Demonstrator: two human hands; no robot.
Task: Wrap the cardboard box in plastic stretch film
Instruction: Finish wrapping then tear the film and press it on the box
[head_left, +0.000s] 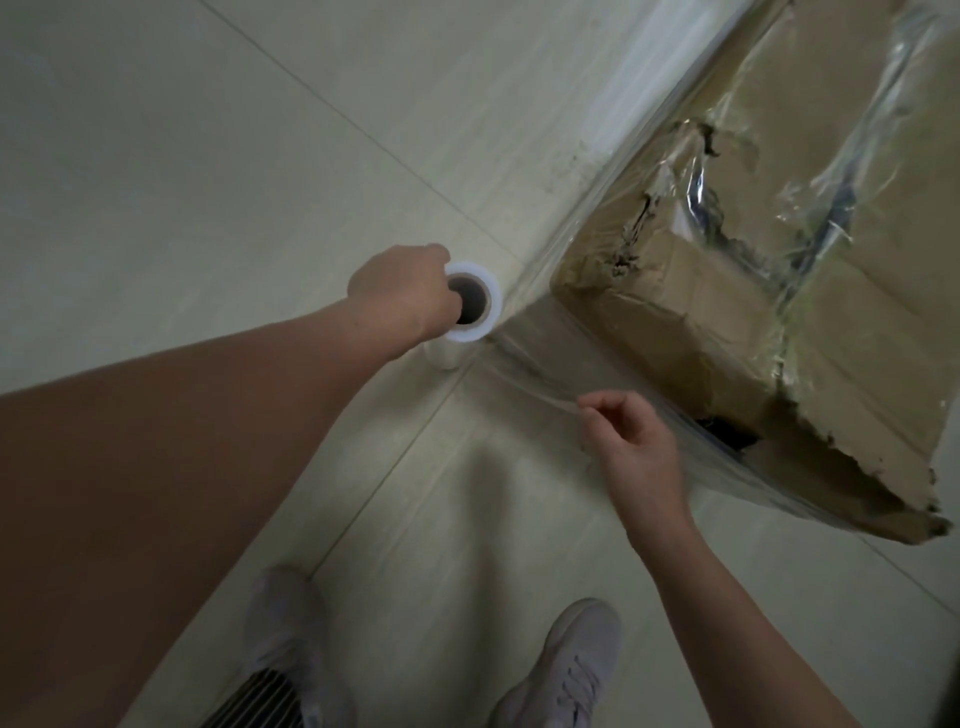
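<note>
While the roll (470, 299) is held upright and seen from its top end, the left grip (397, 291) is closed on it: fingers are curled over the white rim and hooked into the dark core, with the roll touching the grip at its 3 o'clock side. Whether the roll's foot meets the floor (182, 182) cannot be told.

From the roll, a clear sheet of stretch film (540, 358) is drawn out toward 4 o'clock and runs to the cardboard box (727, 332). The sheet's upper edge is pinched by the right grip (639, 452) between thumb and forefinger, the other fingers being loosely curled. This pinch lies between roll and box, with the roll at about 10 o'clock of it and well apart.

The cardboard box is found at 2 o'clock in the view, standing on the floor. Its nearest corner lies just beside the right grip, at that grip's 2 o'clock, and at 3 o'clock of the left grip, near but apart. The top is torn and ragged, with a dark hole at the near edge, and wrinkled film is already laid over parts of its top and sides.

At 6 o'clock two pale shoes (566, 670) are seen on the pale tiled floor, and a dark slatted thing (260, 696) is seen beside the left one.
</note>
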